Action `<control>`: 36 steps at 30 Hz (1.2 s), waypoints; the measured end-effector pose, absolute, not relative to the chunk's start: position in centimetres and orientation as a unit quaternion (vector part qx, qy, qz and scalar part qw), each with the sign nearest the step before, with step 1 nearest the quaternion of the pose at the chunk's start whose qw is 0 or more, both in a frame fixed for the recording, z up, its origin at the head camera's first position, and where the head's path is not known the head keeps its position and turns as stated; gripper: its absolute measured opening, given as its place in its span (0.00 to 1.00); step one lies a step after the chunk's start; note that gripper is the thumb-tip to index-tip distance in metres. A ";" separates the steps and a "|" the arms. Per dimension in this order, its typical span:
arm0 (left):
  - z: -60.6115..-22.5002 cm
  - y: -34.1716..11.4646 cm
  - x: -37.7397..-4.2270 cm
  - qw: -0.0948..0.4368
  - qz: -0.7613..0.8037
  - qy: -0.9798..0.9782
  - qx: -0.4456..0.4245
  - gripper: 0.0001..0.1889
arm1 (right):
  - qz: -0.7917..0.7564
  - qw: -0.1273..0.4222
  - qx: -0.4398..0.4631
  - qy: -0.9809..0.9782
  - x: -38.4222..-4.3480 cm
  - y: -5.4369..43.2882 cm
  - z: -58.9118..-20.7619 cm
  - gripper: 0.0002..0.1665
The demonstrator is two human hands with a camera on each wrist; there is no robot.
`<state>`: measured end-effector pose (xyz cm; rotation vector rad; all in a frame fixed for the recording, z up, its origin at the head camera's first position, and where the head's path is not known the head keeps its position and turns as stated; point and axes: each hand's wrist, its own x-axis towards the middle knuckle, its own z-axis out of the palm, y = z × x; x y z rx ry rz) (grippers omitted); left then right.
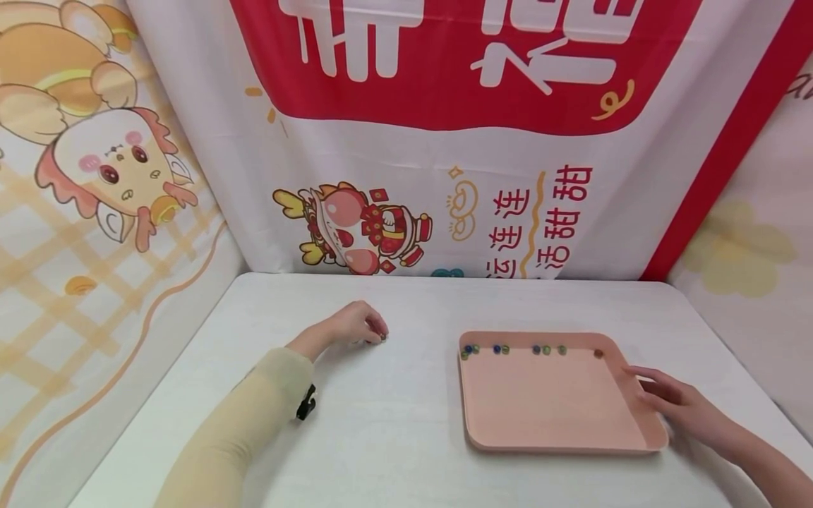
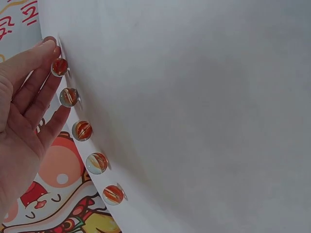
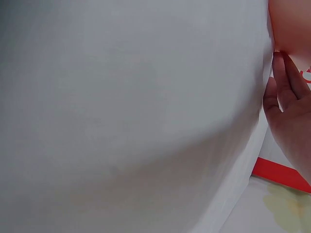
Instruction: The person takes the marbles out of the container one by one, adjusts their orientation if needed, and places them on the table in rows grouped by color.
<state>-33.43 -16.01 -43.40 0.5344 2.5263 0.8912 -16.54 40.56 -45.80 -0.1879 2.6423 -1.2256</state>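
My left hand [image 1: 360, 323] is at the table's far left, thumb and fingertips pinched around a small glass marble [image 1: 383, 338]. In the left wrist view, several clear marbles with orange-red swirls [image 2: 82, 130] form a row on the white table beside the left fingers; the hand hides this row in the head view. My right hand [image 1: 679, 406] is at the right side of a shallow pink tray [image 1: 546, 409], its fairly straight fingers touching the rim. Along the tray's far wall lie blue marbles [image 1: 497, 349], green marbles [image 1: 562, 349] and one brownish-orange marble [image 1: 598, 353].
The white table [image 1: 381, 437] meets a hanging cloth [image 1: 394, 155] with red print and cartoon figures at the back. Patterned cloth walls [image 1: 82, 282] stand at left and right. A black buckle [image 1: 306, 403] hangs at the left sleeve's wrist.
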 end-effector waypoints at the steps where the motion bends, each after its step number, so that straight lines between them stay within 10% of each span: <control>1: -43.4 -16.0 -33.5 0.203 0.319 0.905 0.193 0.07 | -0.418 0.112 -0.064 0.899 -16.5 40.6 -45.8 0.33; 36: -43.7 -16.1 -33.4 0.192 0.300 0.909 0.217 0.07 | -0.407 0.099 -0.072 0.905 -16.4 40.5 -45.8 0.32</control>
